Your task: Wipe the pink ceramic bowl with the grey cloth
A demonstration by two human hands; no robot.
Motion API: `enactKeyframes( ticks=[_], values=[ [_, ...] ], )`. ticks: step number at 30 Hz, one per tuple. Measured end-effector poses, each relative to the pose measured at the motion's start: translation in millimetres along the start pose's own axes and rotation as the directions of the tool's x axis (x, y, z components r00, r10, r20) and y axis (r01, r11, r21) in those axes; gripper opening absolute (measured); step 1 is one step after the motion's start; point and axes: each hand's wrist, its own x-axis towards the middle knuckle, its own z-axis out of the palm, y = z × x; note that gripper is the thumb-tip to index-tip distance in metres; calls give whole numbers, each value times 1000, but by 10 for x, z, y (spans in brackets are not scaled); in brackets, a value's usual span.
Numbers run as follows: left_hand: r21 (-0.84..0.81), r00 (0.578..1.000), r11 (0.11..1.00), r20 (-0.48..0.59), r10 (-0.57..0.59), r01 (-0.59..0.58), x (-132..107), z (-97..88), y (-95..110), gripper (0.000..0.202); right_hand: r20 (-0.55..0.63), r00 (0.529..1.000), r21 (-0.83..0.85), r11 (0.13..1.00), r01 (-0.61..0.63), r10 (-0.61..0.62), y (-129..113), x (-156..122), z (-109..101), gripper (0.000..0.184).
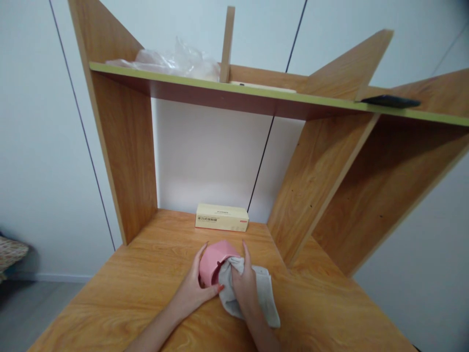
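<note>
A pink faceted container (211,259) is tilted on its side just above the desk, its dark opening turned toward me and to the right. My left hand (196,283) grips it from the left, thumb at the lower rim. A light grey cloth (266,293) is bunched in my right hand (244,281) and pushed against the container's opening, with its loose end hanging to the right. The right fingertips are partly hidden by the cloth and the rim; one finger stretches up along the container's right side.
A cream cardboard box (222,218) with printed lettering sits at the back of the wooden desk (146,288). Overhead runs a shelf (264,100) bearing a clear plastic bag (172,61) and a dark flat object (390,101). Upright wooden panels (322,176) stand left and right.
</note>
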Motion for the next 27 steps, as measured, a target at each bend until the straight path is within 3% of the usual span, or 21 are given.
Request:
enactKeyframes(
  ticks=[3,6,9,18,25,27],
  values=[
    [-62,998,996,20,-62,63,11,45,-37,75,50,997,47,997,-63,60,-32,15,-26,58],
    [-102,992,987,42,-120,124,43,68,-111,59,38,996,-164,984,-72,79,-77,34,-90,59],
    [-72,993,990,3,-122,122,82,63,-170,50,24,1000,-305,952,-2,10,-113,49,-145,61],
    [-90,979,976,-31,-203,200,115,58,-108,50,45,993,-332,936,118,-110,-137,64,-171,59],
    [-105,973,970,-52,-226,219,102,26,-91,51,74,947,-301,898,321,-314,-97,96,-155,55],
    [-94,976,973,-46,-214,209,99,15,-94,49,52,951,-305,902,305,-304,-102,115,-140,56]
  ],
)
